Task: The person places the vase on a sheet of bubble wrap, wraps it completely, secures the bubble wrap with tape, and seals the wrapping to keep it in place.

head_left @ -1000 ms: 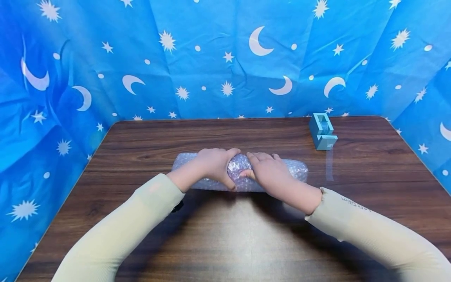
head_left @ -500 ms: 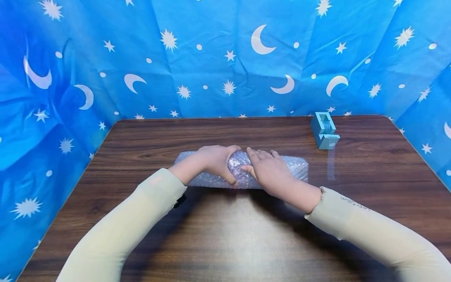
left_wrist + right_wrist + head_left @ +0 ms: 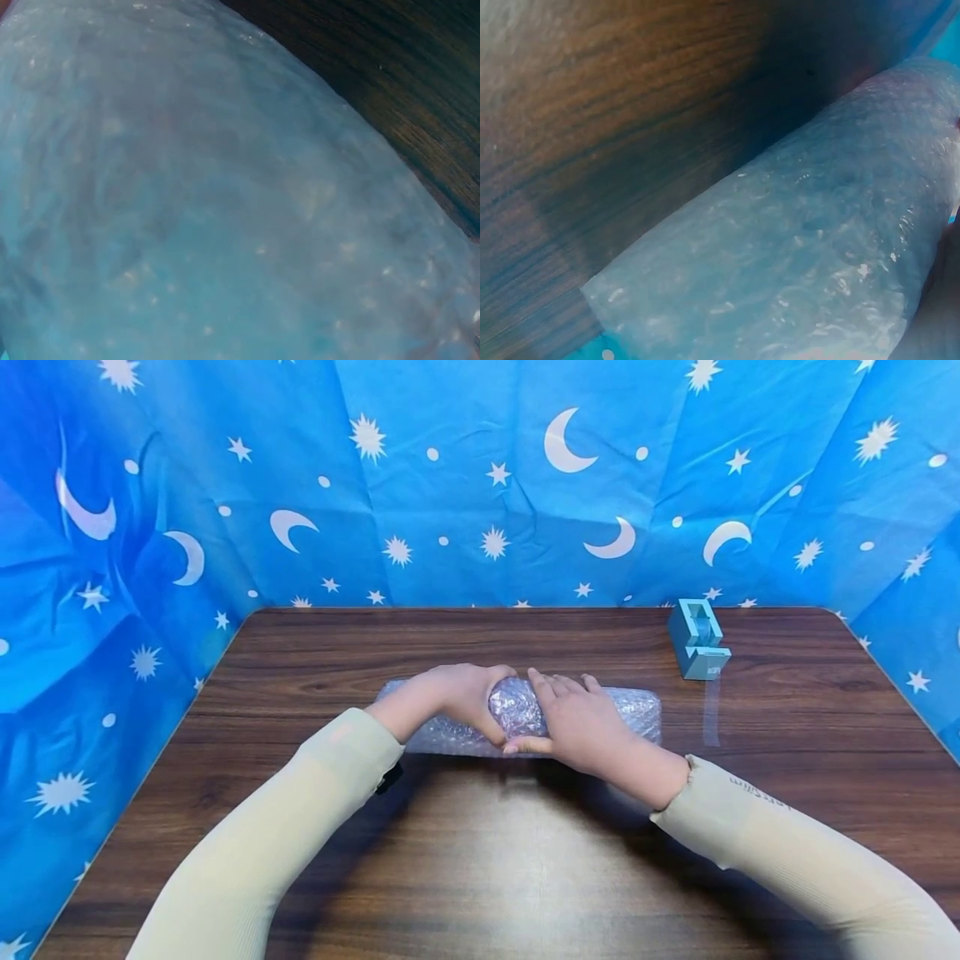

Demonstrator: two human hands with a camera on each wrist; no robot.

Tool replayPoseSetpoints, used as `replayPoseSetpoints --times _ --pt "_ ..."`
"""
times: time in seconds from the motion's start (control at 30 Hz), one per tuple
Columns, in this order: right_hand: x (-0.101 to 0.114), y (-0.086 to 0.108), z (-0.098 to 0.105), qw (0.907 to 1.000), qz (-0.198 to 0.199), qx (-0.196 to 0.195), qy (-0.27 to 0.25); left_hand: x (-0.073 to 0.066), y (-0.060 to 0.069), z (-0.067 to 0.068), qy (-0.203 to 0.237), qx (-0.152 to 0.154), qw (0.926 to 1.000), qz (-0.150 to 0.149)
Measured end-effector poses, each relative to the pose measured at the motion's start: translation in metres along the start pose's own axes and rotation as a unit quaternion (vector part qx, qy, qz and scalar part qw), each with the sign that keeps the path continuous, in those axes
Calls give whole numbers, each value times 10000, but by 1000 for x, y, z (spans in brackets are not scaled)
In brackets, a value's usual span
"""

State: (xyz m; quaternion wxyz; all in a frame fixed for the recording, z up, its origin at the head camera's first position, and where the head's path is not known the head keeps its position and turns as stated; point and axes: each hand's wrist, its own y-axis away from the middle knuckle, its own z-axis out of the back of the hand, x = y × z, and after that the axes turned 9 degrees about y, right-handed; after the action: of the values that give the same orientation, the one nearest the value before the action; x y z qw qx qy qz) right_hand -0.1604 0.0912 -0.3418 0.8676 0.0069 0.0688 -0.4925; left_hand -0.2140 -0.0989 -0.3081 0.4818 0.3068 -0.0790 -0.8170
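Note:
A long bundle of clear bubble wrap (image 3: 517,706) lies crosswise on the brown table in the head view. My left hand (image 3: 468,697) grips it left of its middle, thumb on the near side and fingers over the far side. Just to the right, my right hand (image 3: 581,720) holds it too, fingers across the top and thumb pointing left toward the left thumb. The bubble wrap (image 3: 210,187) fills most of the left wrist view. In the right wrist view its wrapped end (image 3: 765,262) shows. What the wrap contains cannot be made out.
A light blue tape dispenser (image 3: 699,639) stands at the back right of the wooden table (image 3: 480,860), with a clear strip of tape (image 3: 712,710) hanging from it toward the near side. Blue cloth (image 3: 450,485) with moons and stars hangs behind and at both sides.
Both hands and the bundle have shifted slightly away from me. My right thumb has moved down to the near side of the wrap, close to the left thumb.

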Motion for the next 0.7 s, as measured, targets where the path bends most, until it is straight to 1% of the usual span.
replayPoseSetpoints --times 0.3,0.4,0.7 --pt "-1 6 -5 9996 131 -234 -60 1 -2 2 247 269 9993 99" --pt "-2 7 -6 9994 169 -284 -27 1 -3 4 365 382 9986 54" --pt "-2 5 -6 9997 196 -129 28 4 -7 7 552 581 9968 -31"
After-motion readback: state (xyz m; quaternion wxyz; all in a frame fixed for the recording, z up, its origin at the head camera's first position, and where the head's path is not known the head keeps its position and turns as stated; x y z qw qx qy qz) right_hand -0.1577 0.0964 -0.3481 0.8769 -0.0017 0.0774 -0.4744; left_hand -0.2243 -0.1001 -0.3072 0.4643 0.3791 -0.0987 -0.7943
